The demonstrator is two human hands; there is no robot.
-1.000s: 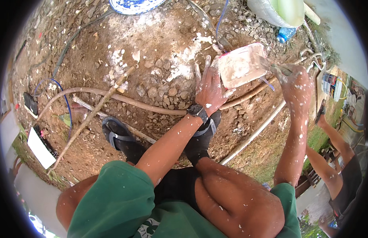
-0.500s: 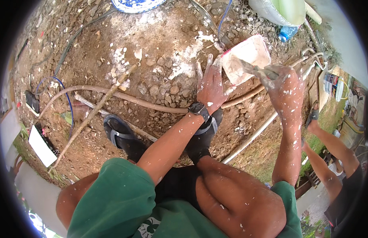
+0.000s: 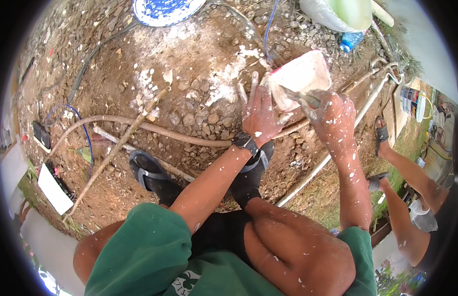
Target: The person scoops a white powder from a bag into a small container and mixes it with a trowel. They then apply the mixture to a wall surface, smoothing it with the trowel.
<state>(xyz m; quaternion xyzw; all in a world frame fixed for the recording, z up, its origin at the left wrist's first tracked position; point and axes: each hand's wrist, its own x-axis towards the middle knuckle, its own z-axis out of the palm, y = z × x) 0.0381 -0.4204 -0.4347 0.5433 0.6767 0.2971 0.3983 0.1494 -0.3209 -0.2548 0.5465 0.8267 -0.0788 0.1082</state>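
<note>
My left hand (image 3: 261,116) lies against the near left side of a white rectangular tub (image 3: 288,105) with a reddish rim. Its fingers reach along that side and its thumb is by the near corner, holding the tub. Pale paste coats the tub's inside. In my right hand (image 3: 333,116) is a putty knife (image 3: 293,94), its blade over the tub's near edge. The fingers wrap round the handle and hide most of it. Whitish splashes cover both hands and forearms.
A brown hose (image 3: 165,129) and a wooden stick (image 3: 125,143) cross the stony ground. A blue-patterned basin (image 3: 169,11), a white sack (image 3: 323,14) and a blue plastic bottle (image 3: 351,41) lie beyond. A pale pipe (image 3: 308,178) runs at right, near another person's legs (image 3: 411,167).
My right hand has moved left and slightly down, bringing the putty knife nearer the tub's near left side. My left hand stays at the tub. At right, the other person's legs have shifted.
</note>
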